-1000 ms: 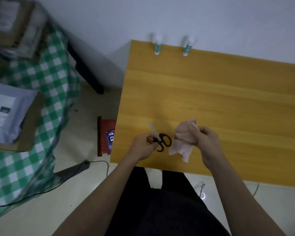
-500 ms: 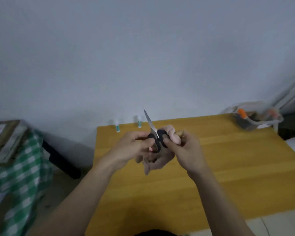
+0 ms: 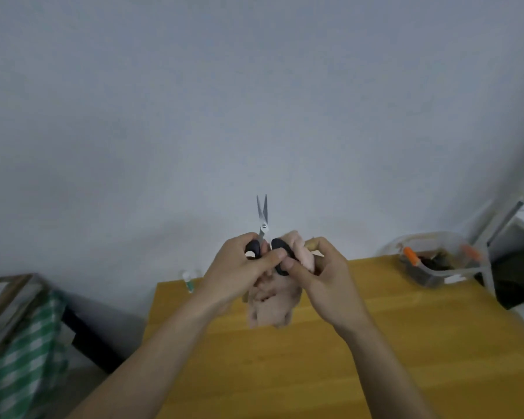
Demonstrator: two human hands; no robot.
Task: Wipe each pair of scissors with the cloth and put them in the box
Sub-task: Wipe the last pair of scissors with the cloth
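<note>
Wooden desk (image 3: pixel 375 343) fills the lower middle and right of the frame, with a clear plastic box (image 3: pixel 436 264) at its far right corner, against the wall. Just above the desk at centre, both hands meet. The left hand (image 3: pixel 239 273) curls round one black handle loop of the scissors (image 3: pixel 263 225). The right hand (image 3: pixel 324 279) bunches the pink cloth (image 3: pixel 273 309) against the other loop, thumb pressing on it; the rest of the cloth hangs below both hands. The blades point straight up, slightly parted, bare of cloth.

Judged from this, the scissors are light and stiff, with slick steel and sharp tips; the loops are the safe place to hold, and the cloth should run along the flats from pivot to tip. The cloth is soft and limp, so it needs bunching to press firmly.

A small tube (image 3: pixel 189 282) stands at the desk's far left edge.
</note>
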